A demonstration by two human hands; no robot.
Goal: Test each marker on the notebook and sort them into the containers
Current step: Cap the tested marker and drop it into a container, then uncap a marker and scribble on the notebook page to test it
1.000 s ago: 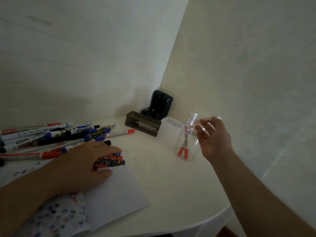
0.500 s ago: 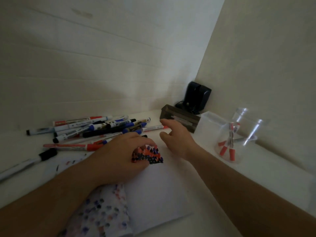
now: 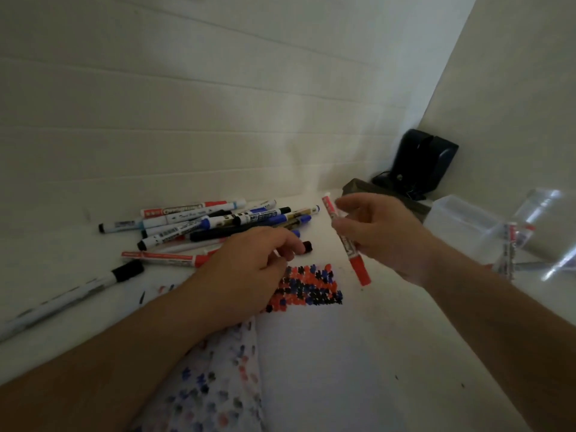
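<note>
The right hand (image 3: 383,235), empty at the pile half a second ago, now grips a red marker (image 3: 346,241) above the notebook (image 3: 311,353), still capped. The left hand (image 3: 249,269), fingers loosely curled and holding nothing, presses the notebook. Testing comes next.
</note>
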